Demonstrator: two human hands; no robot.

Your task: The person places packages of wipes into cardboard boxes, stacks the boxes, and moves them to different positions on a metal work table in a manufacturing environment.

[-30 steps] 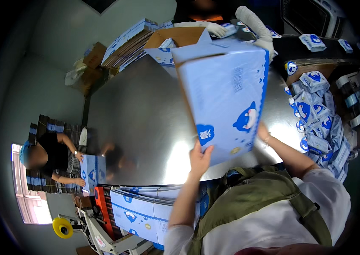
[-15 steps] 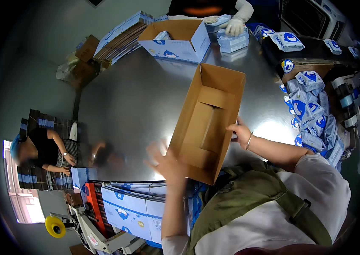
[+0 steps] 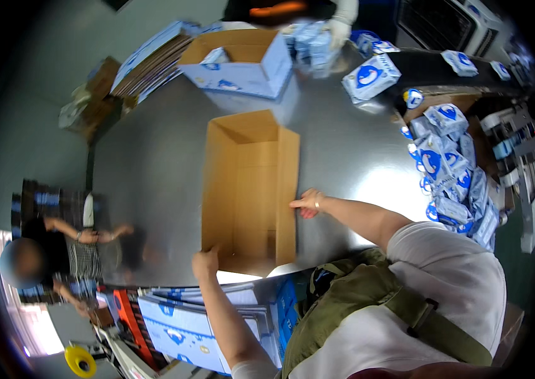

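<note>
An open cardboard box (image 3: 256, 183), brown inside, stands on the metal table in front of me, with its opening facing up. Its inside holds nothing. At the box's near left corner, my left hand (image 3: 205, 264) is closed on the rim. My right hand (image 3: 309, 203) grips the right wall from outside, a digit reaching over the rim and the other fingers curled below. The fingers under both hands are partly hidden.
Beyond stands a blue-and-white carton (image 3: 242, 76) with a packet inside. A co-worker's gloved hand (image 3: 338, 31) handles packets there. One packet (image 3: 372, 77) lies at the table's far right; a heap of packets (image 3: 447, 164) fills a bin on the right. Flattened cartons (image 3: 182, 328) are stacked below the near edge.
The box has swung upright and shifted left. My left hand, open and moving before, now holds its near left corner. A packet has appeared at the table's far right.
</note>
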